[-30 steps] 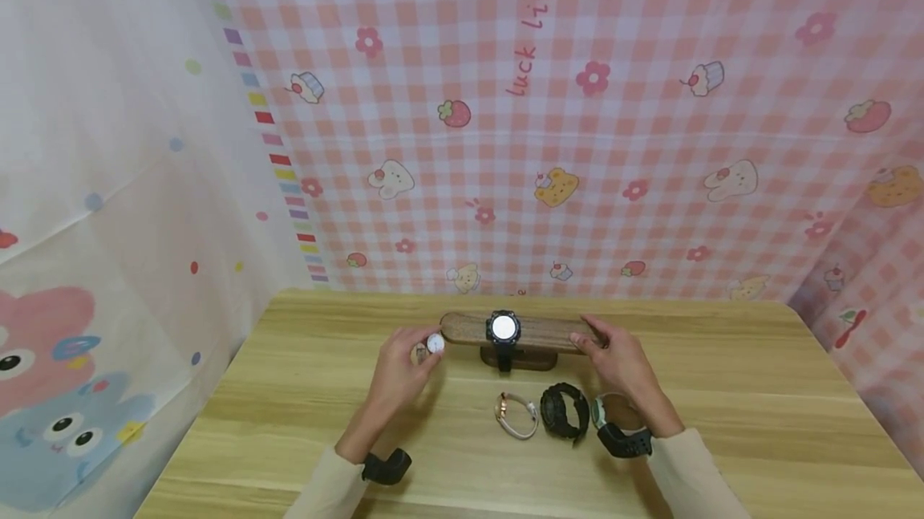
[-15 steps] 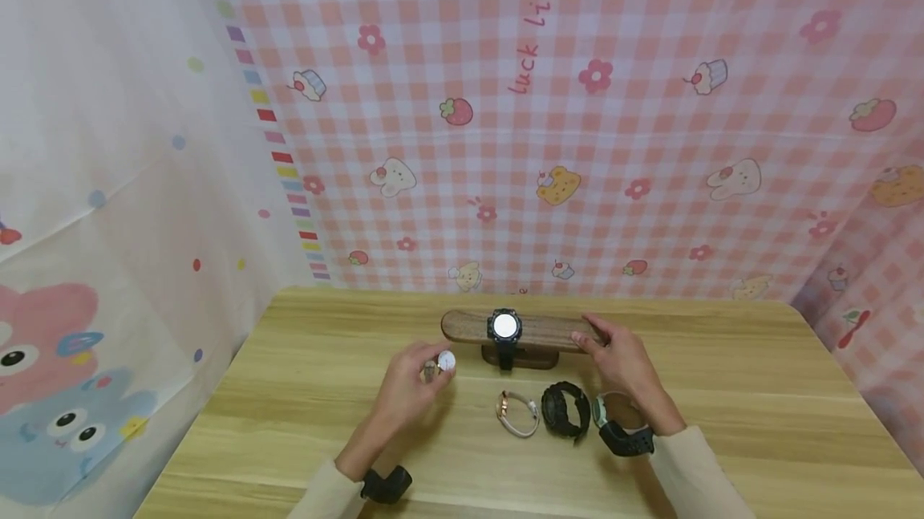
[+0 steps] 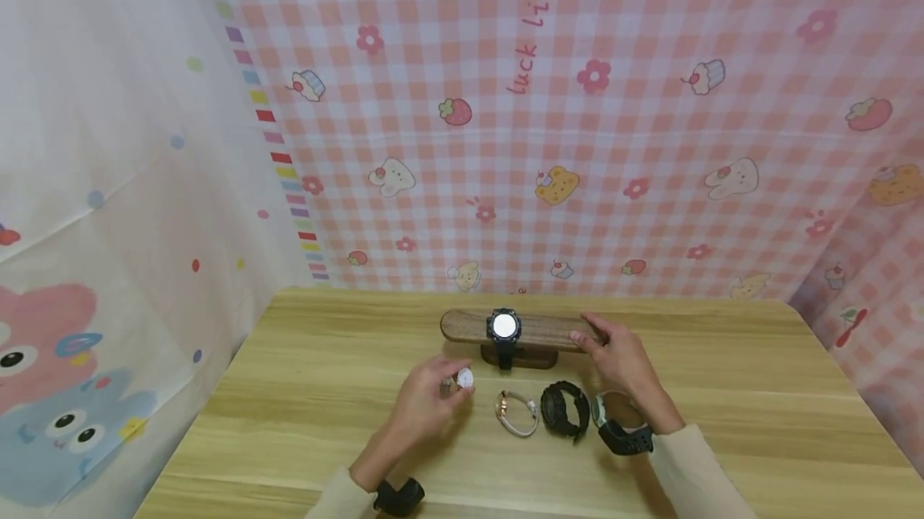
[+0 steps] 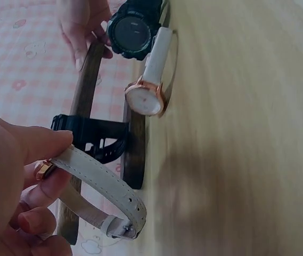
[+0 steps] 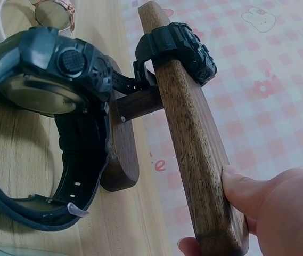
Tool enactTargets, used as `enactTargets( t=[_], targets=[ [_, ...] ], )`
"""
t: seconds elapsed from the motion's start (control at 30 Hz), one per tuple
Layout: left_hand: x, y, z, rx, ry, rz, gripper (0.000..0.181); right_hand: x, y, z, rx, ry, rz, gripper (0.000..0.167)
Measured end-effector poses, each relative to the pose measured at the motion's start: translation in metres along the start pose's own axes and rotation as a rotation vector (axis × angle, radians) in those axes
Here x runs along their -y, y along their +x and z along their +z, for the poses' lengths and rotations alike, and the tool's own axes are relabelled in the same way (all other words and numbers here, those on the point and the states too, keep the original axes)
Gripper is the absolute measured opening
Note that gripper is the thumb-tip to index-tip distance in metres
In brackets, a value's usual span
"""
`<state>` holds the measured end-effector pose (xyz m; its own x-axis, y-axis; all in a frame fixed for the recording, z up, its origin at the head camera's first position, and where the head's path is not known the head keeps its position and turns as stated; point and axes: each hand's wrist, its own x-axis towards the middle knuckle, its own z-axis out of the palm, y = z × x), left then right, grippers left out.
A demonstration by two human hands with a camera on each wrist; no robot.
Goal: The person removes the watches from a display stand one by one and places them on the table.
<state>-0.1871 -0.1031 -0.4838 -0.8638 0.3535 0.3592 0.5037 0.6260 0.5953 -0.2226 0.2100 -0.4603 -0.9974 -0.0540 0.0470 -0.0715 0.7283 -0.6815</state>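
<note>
My left hand pinches a small watch with a white dial, in front of the stand's left end and apart from it. In the left wrist view its buckled pale strap hangs from thumb and fingers as a loop. A dark wooden watch stand stands mid-table, its bar raised on a base. My right hand grips the bar's right end, thumb on the near side. Strapped round the bar, left of its middle, is a black watch.
On the table, before the stand, lie a white-strapped rose-gold watch, a bulky black watch and a pale green watch partly hidden by the right wrist's black camera. A pink checked cloth hangs behind.
My left hand, with the white-dial watch, has moved right and nearer to me, away from the bar's left end. The right hand keeps its grip on the stand.
</note>
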Motion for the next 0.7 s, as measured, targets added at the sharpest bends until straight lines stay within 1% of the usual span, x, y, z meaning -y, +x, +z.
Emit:
enactTargets(
  t=[0.07,0.13,0.33,0.43,0.57,0.7],
  targets=[
    [-0.002,-0.001,0.002,0.022,0.021,-0.012,0.038,0.0,0.0,0.0,-0.001,-0.001,-0.003,0.058],
    [-0.003,-0.001,0.004,0.04,0.049,-0.012,0.038,0.0,0.0,0.0,0.0,-0.002,0.0,0.058],
    [-0.004,-0.002,0.011,0.067,0.122,0.041,0.038,0.0,0.0,0.0,0.0,-0.007,0.004,0.058],
    [-0.004,-0.002,0.014,0.077,0.149,0.048,0.037,0.0,0.001,0.0,-0.001,-0.012,0.001,0.058],
    [-0.005,-0.001,0.017,0.09,0.159,0.05,0.036,0.0,0.001,0.0,-0.001,-0.009,0.002,0.058],
    [-0.006,-0.001,0.019,0.093,0.177,0.071,0.035,0.001,0.001,-0.001,0.001,-0.011,0.002,0.058]
  ],
)
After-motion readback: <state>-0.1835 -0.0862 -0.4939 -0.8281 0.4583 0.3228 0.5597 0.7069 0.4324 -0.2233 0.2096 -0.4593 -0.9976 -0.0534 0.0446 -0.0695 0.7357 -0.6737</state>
